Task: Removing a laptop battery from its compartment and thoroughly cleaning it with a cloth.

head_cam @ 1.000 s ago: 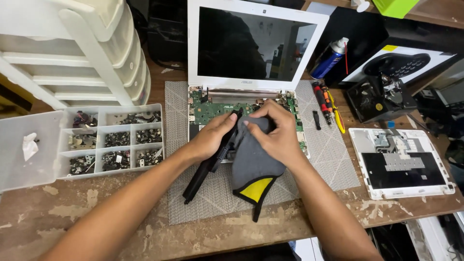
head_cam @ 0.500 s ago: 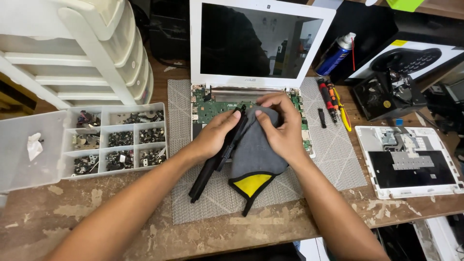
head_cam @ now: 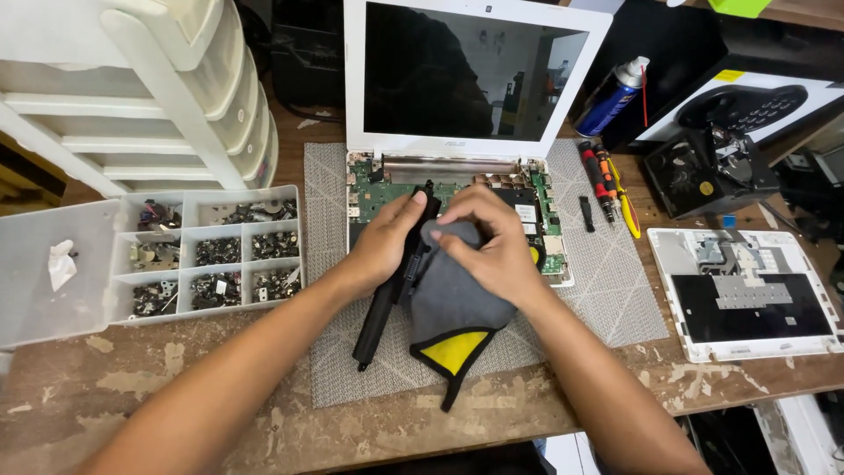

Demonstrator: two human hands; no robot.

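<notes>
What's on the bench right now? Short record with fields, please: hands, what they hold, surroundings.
left hand: grips a long black bar, slanted across the mat
right hand: presses a grey cloth with a yellow patch against the bar
under the hands: opened laptop, screen dark, circuit board exposed
surface: grey mat on a worn wooden table
left side: clear parts box of small hardware, white drawer unit
right side: screwdrivers, blue spray can, white laptop cover

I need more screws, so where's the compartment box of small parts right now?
The clear parts box sits on the left of the wooden bench, just left of the grey mat, below the white drawer unit.
</notes>
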